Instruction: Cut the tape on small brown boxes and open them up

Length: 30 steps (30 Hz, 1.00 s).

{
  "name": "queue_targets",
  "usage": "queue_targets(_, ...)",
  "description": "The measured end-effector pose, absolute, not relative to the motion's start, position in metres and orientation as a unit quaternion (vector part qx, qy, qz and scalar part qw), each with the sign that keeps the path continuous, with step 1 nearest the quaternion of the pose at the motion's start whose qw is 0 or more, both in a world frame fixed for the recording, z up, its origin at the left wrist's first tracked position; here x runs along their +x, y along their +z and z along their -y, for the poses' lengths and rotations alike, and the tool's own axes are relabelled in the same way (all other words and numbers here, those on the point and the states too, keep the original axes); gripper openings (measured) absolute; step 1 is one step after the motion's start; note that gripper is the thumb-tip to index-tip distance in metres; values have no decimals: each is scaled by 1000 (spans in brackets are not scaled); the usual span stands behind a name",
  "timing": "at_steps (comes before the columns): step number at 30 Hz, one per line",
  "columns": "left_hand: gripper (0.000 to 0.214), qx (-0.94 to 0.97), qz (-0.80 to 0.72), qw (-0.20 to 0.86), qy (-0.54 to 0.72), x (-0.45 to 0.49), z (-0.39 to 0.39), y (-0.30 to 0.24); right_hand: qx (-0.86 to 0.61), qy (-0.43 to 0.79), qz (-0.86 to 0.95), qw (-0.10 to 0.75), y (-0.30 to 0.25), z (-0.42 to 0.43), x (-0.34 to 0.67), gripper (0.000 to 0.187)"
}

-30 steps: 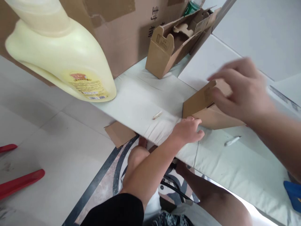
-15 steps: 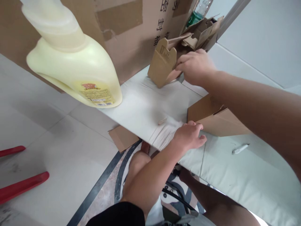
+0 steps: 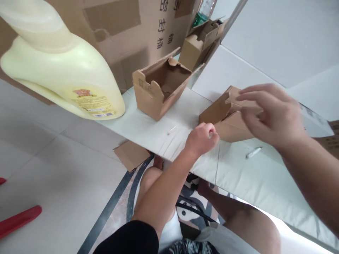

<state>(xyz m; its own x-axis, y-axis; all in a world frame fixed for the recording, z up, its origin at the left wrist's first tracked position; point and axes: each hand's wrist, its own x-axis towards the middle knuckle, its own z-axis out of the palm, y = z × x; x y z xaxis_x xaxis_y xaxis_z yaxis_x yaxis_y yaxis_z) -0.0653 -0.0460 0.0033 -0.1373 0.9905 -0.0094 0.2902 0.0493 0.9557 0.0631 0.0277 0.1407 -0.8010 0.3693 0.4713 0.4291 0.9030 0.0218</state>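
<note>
My left hand is loosely curled above the pale bench, just beside the near left corner of an open cardboard box. Its thumb meets the fingers in a ring, and I make out nothing held. My right hand, a little blurred, hovers over the right part of that box with thumb and fingers apart. Left of it stands another open cardboard box with notched end flaps. Between that box and my left hand lies a small thin pale stick. A white utility knife rests below the right-hand box.
A large yellow pump bottle stands at the left end of the bench, before a big carton. Farther back are more small cardboard boxes and a green-labelled bottle. A cardboard piece shows below the bench edge.
My right hand has left the notched box and moved right, over the other box. The notched box now stands nearer. My left hand's fingers have curled in. The view has shifted.
</note>
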Motion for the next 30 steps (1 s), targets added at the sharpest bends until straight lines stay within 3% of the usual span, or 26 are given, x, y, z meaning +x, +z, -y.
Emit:
queue_targets(3, 7, 484, -599, 372, 518, -67, 42, 1, -446, -116, 866, 195, 124, -46, 124, 34)
queue_targets(5, 7, 467, -593, 366, 544, -67, 39, -1, -478, -101, 862, 132, 104, -52, 156, 43)
queue_targets(7, 4, 460, -587, 354, 564, -65, 36, -4, -457, -108, 875, 113, 84, -50, 178, 39)
queue_targets(10, 20, 473, -562, 297, 610, -63, 27, -8, -418, -135, 884, 162, 64, -32, 194, 18)
queue_targets(13, 44, 526, -502, 234, 646, -63, 18, -5, -369, -151, 891, 216, 60, -6, 197, 11)
queue_targets(15, 48, 560, -460, 233, 649, -62, 14, 4, -324, -142, 906, 230, 64, 10, 198, 7)
queue_targets(20, 21, 607, -459, 290, 580, -54, 12, 21, -267, -65, 923, 271, 71, 29, 216, 9)
queue_targets(23, 17, 588, -501, 276, 572, -50, 8, 17, -340, 19, 869, 360, 63, 26, 239, 24)
queue_targets(26, 33, 554, -511, 266, 601, -48, 4, 8, -431, 112, 759, 475, 50, 19, 257, 38)
queue_targets(30, 57, 530, -514, 319, 594, -41, 0, 7, -415, 221, 754, 458, 42, 12, 260, 33)
